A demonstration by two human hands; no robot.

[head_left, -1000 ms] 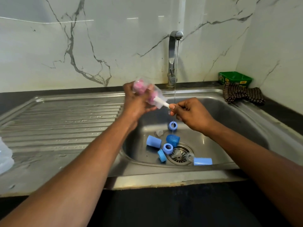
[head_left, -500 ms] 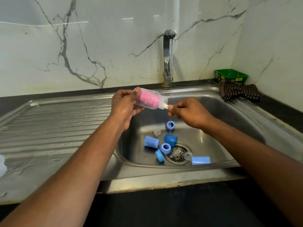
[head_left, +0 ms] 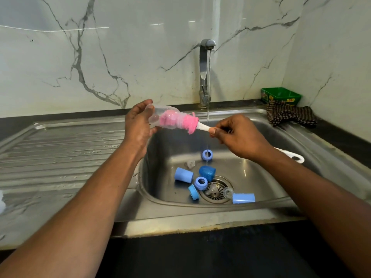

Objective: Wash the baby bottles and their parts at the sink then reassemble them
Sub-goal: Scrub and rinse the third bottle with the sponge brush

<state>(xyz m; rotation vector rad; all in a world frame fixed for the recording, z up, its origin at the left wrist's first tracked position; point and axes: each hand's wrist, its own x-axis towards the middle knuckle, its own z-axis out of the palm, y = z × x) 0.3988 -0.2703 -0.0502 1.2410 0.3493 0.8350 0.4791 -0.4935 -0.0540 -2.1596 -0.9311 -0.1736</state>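
My left hand [head_left: 138, 125] grips a clear baby bottle [head_left: 160, 116] on its side over the sink basin [head_left: 251, 177]. A pink sponge brush [head_left: 187, 123] sticks partly out of the bottle's mouth. My right hand [head_left: 239, 135] pinches the brush's white handle [head_left: 203, 127], whose looped end [head_left: 295, 156] shows behind my wrist. In the basin lie several blue parts: two caps [head_left: 183, 175] [head_left: 243, 198], a dark blue dome [head_left: 207, 172], rings [head_left: 207, 155] [head_left: 200, 183] [head_left: 193, 192], and clear teats [head_left: 212, 190] [head_left: 189, 164].
A thin stream of water runs from the tap [head_left: 204, 73] into the basin. The ribbed draining board [head_left: 60, 157] lies to the left. A green tub [head_left: 281, 95] and a checked cloth [head_left: 291, 115] sit at the back right corner. Something white shows at the left edge [head_left: 1, 201].
My right hand has drawn the brush outward, so the pink sponge now sticks out of the bottle's mouth. The bottle has turned to lie more level.
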